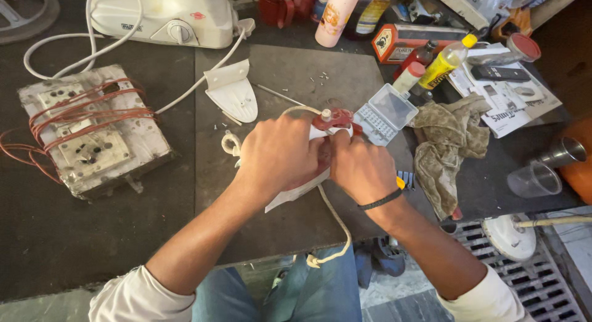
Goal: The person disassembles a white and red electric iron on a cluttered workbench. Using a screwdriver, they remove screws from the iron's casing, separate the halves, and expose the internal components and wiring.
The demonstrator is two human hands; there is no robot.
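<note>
In the head view, a white clothes iron (311,174) with a red top part (333,118) is held at the middle of the dark worktop (296,69), just near of a small clear compartment box (385,112). The left hand (277,155) is wrapped over the left side of the iron's body, fingers closed on it, while the right hand (361,168) is closed against its right side, with a yellow-tipped object, seemingly a tool, showing at its near edge; what exactly is gripped there cannot be told. A pale cloth-covered cord (333,217) is seen running from the iron toward the near edge of the table, knotted where it hangs over. The iron is judged to be fairly heavy for its size and rigid, with a smooth plastic shell that could slip, so it is best taken by the broad body on both sides, as it is now, rather than by the red part or the limp cord. A detached white cover (233,90) lies to the far left of the hands, with small screws (320,80) scattered beyond it. An old board wound with red wire (86,127) rests at the left, a crumpled rag (447,143) at the right, and a white appliance (163,13) stands at the far edge.
</note>
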